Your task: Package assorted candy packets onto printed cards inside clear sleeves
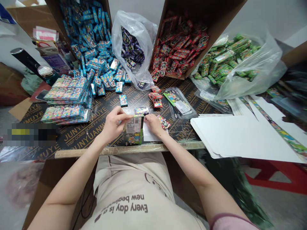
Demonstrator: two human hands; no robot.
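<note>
My left hand [114, 125] pinches the top edge of a green and black printed pouch [134, 127] with a pale label, held upright near the table's front edge. Curled at the pouch's upper right corner, the fingers of my right hand [153, 124] close on its edge; their tips are partly hidden. Just behind the pouch lies a small dark blue and white box [142, 110]. A white sheet [150, 136] and a red printed packet [164, 122] lie under and beside my right hand. Farther back are a single blue box [123, 100] and a few red boxes [157, 100].
Stacked flat packs [64, 111] stand at left, near a heap of blue boxes [96, 54]. Behind are a clear bag of purple packets [131, 48], a carton of red boxes [179, 48] and a bag of green packets [227, 60]. White sheets [240, 137] overhang the right edge.
</note>
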